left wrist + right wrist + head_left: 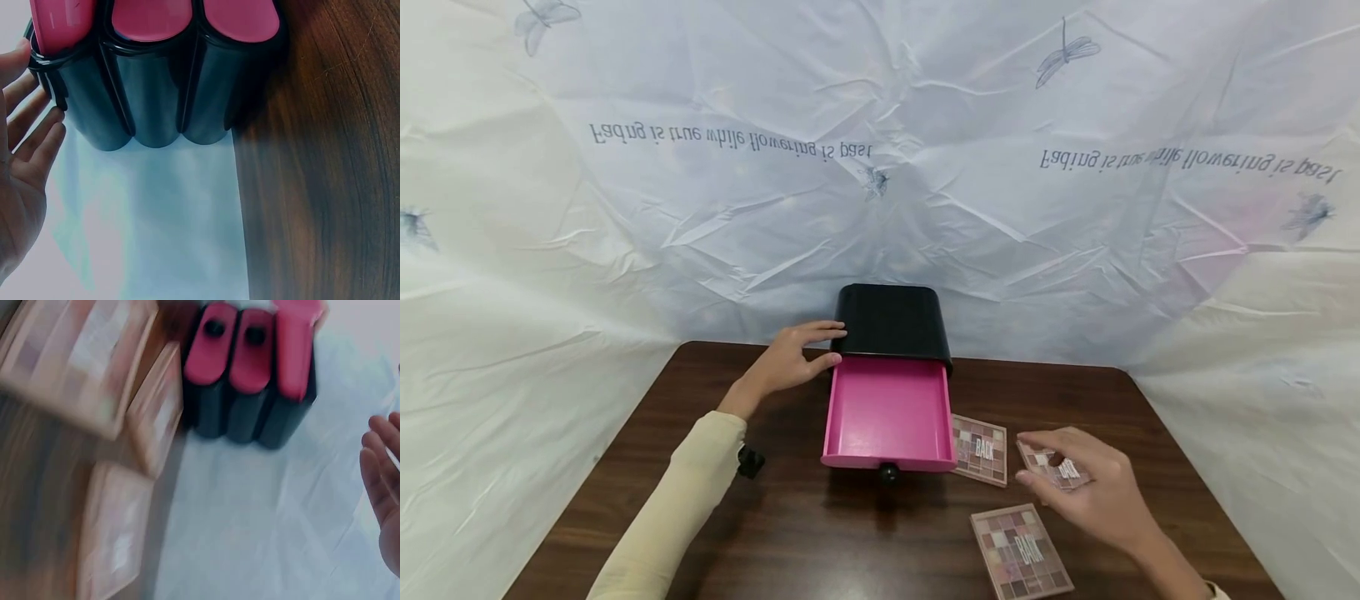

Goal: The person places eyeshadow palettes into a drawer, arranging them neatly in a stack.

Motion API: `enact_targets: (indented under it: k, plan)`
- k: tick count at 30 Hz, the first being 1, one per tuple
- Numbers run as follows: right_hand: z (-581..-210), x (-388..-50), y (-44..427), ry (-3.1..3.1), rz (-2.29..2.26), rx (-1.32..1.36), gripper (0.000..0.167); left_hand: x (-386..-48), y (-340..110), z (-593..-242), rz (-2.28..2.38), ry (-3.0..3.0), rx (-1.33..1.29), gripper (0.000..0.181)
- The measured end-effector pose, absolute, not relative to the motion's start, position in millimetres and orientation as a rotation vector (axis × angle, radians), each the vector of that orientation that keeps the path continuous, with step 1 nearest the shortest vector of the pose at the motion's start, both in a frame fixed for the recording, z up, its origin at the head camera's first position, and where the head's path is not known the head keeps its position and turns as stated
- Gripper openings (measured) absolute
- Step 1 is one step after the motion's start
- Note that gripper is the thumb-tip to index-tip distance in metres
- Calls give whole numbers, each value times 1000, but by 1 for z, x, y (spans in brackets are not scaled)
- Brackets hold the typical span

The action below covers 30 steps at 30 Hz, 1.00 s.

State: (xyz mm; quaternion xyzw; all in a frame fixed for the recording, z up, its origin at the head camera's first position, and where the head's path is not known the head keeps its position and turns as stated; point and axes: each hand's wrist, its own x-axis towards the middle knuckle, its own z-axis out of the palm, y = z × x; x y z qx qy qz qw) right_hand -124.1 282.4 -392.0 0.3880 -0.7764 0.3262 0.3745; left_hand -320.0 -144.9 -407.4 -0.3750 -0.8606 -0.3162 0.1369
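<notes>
A black drawer unit (891,321) stands at the table's far edge, its top pink drawer (891,408) pulled out with a bare floor and a black knob (888,473). My left hand (790,358) rests on the unit's left side, fingers extended; the left wrist view shows three stacked drawers. My right hand (1093,483) is in the air over an eyeshadow palette (1048,463), thumb and fingers apart, with nothing held. A second palette (980,450) lies right of the drawer, and a third palette (1022,552) lies nearer the front. The palettes are blurred in the right wrist view.
The dark wooden table (790,533) carries all of these. A pale printed sheet (760,217) hangs behind the unit and along both sides. A small black object (749,461) shows at my left sleeve.
</notes>
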Motion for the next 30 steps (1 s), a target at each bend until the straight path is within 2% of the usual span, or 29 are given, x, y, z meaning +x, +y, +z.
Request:
enact_targets:
  k: [5,10,13,20,27,30]
  plan:
    - [-408,-140,327,-2113,786,925,47,-318,-145,-407,-943,-2501,-1077,48]
    - [-428,-147,367,-2470,645,662,79,-318,-145,-408,-942,-2505,-1079,48]
    - [-437,-153,384,-2670,582,582,86,-319,-145,-408,-942,-2500,-1080,48]
    - [-452,-166,412,-2919,593,588,90,-324,-145,-409,-935,-2495,-1093,48]
    - [-465,-175,423,-2998,583,683,111,-328,-147,-409,-951,-2494,-1093,48]
    - [-469,-177,427,-3024,594,695,114,-329,-148,-409,-955,-2499,-1094,48]
